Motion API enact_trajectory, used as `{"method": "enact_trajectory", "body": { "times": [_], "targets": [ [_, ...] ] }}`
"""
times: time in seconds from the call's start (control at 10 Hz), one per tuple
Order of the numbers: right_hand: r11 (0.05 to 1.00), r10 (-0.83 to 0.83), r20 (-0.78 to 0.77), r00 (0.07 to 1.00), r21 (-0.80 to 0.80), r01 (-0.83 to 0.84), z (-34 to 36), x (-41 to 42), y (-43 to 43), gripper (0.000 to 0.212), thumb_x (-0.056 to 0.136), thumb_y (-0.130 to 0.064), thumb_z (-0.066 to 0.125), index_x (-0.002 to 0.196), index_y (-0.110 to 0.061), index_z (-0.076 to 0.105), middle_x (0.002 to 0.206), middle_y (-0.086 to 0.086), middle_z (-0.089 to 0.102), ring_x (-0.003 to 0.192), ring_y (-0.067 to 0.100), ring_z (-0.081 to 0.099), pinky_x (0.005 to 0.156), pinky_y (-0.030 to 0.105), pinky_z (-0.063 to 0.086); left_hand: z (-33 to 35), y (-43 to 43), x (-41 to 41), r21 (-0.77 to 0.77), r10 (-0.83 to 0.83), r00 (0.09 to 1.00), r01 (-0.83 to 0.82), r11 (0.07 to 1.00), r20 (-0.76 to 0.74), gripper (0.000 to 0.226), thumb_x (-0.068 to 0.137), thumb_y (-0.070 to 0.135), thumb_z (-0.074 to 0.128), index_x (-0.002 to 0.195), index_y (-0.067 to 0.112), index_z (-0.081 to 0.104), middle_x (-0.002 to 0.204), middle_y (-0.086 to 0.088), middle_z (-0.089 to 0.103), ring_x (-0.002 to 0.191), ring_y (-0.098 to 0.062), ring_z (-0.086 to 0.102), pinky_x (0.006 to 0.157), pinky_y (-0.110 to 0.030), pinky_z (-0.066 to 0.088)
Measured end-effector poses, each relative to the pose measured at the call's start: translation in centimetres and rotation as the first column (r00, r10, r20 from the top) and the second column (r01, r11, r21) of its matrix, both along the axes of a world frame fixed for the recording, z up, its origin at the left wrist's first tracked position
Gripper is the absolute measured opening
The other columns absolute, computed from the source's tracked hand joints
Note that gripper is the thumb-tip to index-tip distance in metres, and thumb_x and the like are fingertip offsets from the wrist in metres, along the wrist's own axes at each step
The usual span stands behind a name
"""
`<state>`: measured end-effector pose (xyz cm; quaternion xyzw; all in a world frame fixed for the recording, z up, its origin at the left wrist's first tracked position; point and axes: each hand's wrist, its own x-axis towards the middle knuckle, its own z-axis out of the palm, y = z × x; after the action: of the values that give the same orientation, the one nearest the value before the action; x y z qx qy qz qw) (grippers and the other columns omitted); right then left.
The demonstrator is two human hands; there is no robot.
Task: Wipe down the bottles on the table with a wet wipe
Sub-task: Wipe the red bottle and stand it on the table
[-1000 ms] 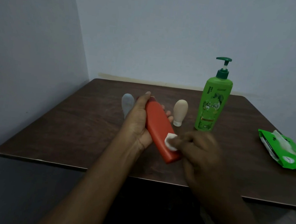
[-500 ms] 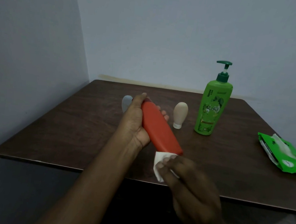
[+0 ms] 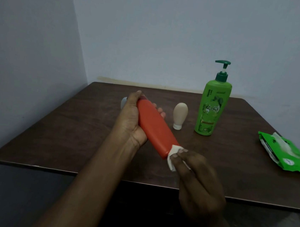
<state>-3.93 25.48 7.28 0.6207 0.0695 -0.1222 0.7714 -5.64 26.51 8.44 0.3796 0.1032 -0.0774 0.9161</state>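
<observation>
**Orange bottle: grip and clearance**

While held tilted above the table (image 3: pixel 55 127), orange bottle (image 3: pixel 154 130) sits in left hand (image 3: pixel 132 122), wrapped round upper body, thumb near cap. Right hand (image 3: pixel 199 181) pinches folded wet wipe (image 3: pixel 172 157) against bottle's lower end. Judged: smooth rigid plastic, light, likely slick once damp; best held mid-body, palm behind. Beige tube (image 3: pixel 180 114) and green pump bottle (image 3: pixel 213 109) upright beyond, apart from each other; pump bottle tall, tippable. Grey item behind left hand mostly hidden. Wipe pack (image 3: pixel 285 155) near right edge. Near table edge close below hands; open room centre and left.
</observation>
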Motion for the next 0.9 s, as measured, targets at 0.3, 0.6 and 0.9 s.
{"method": "enact_trajectory", "body": {
  "times": [0.3,0.6,0.9],
  "targets": [
    [0.994,-0.108,0.021,0.994,-0.011,0.108,-0.8,-1.9,-0.8,0.014,0.077,-0.014,0.069,0.088,-0.011,0.078,0.084,0.006,0.072,0.087,0.028,0.064,0.092,0.062,0.042,-0.8,0.7,-0.5,0.095,0.001,0.986,-0.017,0.995,0.169,0.056,0.088,0.046,0.074,0.127,0.007,0.063,0.097,-0.015,0.067,0.076,-0.025,0.068,0.072,-0.039,0.061],
    [-0.856,-0.353,0.754,0.554,-0.022,-0.516,-3.5,-13.3,-14.2,0.035,0.092,0.011,0.056,0.116,-0.009,0.069,0.116,0.002,0.068,0.111,0.011,0.064,0.096,0.022,0.046,-1.6,-1.0,-3.2,0.494,-0.121,0.875,-0.146,0.857,0.468,0.094,0.055,0.105,0.026,0.104,0.041,0.074,0.099,-0.012,0.078,0.095,-0.03,0.075,0.091,-0.05,0.059],
    [-0.878,-0.469,0.586,0.661,-0.224,-0.424,-2.3,-10.4,-14.7,0.052,0.086,0.016,0.063,0.107,-0.031,0.07,0.109,-0.022,0.07,0.106,0.002,0.066,0.093,0.026,0.053,-5.1,-1.3,-3.3,0.633,-0.314,0.701,-0.249,0.733,0.64,0.058,0.085,0.08,0.05,0.121,0.037,0.065,0.111,-0.006,0.074,0.104,-0.024,0.072,0.092,-0.045,0.058]
  ]
}}
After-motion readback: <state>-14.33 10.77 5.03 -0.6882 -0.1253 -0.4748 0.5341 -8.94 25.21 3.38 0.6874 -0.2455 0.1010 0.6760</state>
